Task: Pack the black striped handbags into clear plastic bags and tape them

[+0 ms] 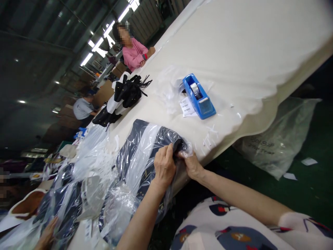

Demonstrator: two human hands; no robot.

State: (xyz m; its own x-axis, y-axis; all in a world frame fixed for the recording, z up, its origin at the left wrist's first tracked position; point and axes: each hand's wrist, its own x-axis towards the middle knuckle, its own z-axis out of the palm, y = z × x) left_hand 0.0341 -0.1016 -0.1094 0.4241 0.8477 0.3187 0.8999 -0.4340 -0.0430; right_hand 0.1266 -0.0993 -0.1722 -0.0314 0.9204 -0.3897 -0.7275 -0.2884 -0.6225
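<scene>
A dark navy fabric item with a broad white stripe lies inside a clear plastic bag (pixel 145 142) at the table's near edge. My left hand (pixel 165 165) pinches the dark edge of the item at the bag's right end. Close beside it, my right hand (pixel 193 164) is closed on the bunched clear plastic at that same corner; its fingertips are partly hidden. Beyond my hands stands a blue tape dispenser (pixel 199 97) with a roll of clear tape. White printed labels (pixel 186 107) lie against its left side.
Black-and-white fabric items (pixel 122 95) with dark straps are stacked farther back. More bagged items (pixel 62 198) are at left, where a co-worker's hand (pixel 48 232) rests. A person in pink (pixel 134 53) leans on the cream-covered table (pixel 234 52). A plastic bag (pixel 281 135) hangs at right.
</scene>
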